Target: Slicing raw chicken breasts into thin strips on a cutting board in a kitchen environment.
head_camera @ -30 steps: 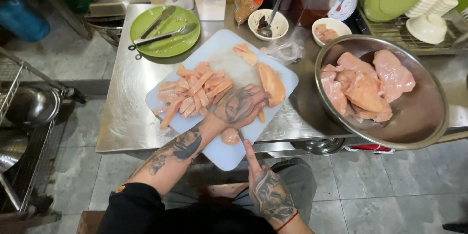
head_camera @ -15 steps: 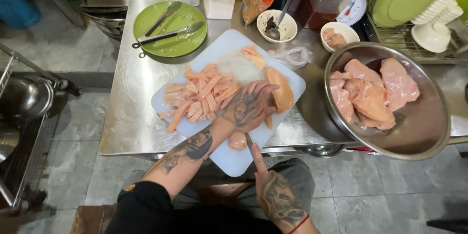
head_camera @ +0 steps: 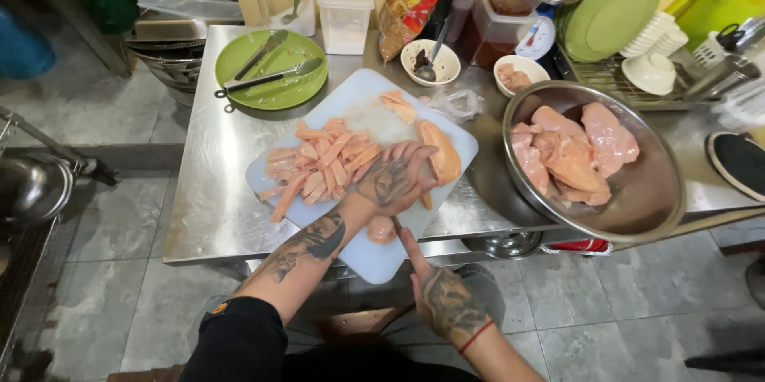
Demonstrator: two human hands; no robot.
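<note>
My left hand (head_camera: 396,179) lies flat, fingers together, pressing a raw chicken breast piece (head_camera: 441,155) onto the white cutting board (head_camera: 362,258). A pile of cut chicken strips (head_camera: 319,167) lies just left of that hand. My right hand (head_camera: 442,298) is below the board's near edge, index finger stretched toward it. It grips a knife (head_camera: 396,227), of which only a dark sliver shows; the blade is hidden under my left hand. A small chicken scrap (head_camera: 381,229) rests by my left wrist.
A large steel bowl (head_camera: 645,199) of whole raw breasts overhangs the steel table (head_camera: 211,207) at the right. Behind the board are a green plate (head_camera: 275,87) with tongs, small bowls, containers, a scale and a dish rack. A stove stands at the left.
My left hand stays pressed on the chicken piece. My right hand has shifted a little closer to the board's edge. The view has drifted slightly.
</note>
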